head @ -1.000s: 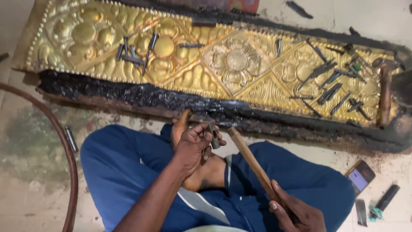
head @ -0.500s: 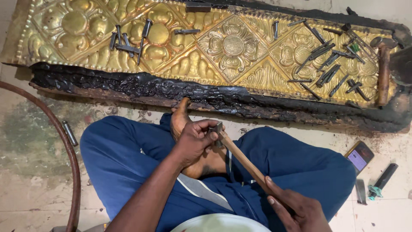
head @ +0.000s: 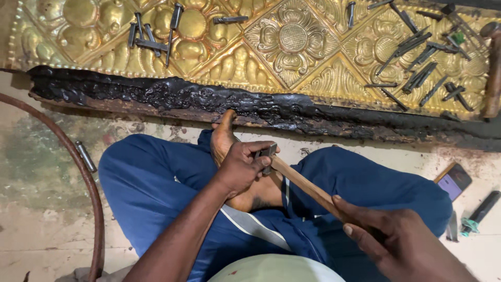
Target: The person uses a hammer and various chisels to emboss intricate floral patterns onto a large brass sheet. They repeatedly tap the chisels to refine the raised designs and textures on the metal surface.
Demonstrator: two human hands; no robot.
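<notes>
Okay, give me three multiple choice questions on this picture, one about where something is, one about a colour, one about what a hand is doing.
1. Where does the phone lie?
A. on the floor by the person's right knee
B. on the panel
C. in a hand

2. What colour are the trousers?
A. red
B. blue
C. white

3. What is the right hand doing?
A. lying open and idle
B. gripping the wooden hammer handle
C. holding a punch

Answers: 1 A, it lies on bare floor beside the knee. 2 B, both legs are blue. 3 B, its fingers wrap the handle while the left hand pinches the hammer head.

Left hand (head: 241, 168) curls in a closed grip over the lap, while right hand (head: 402, 245) clenches low, arm bent.
</notes>
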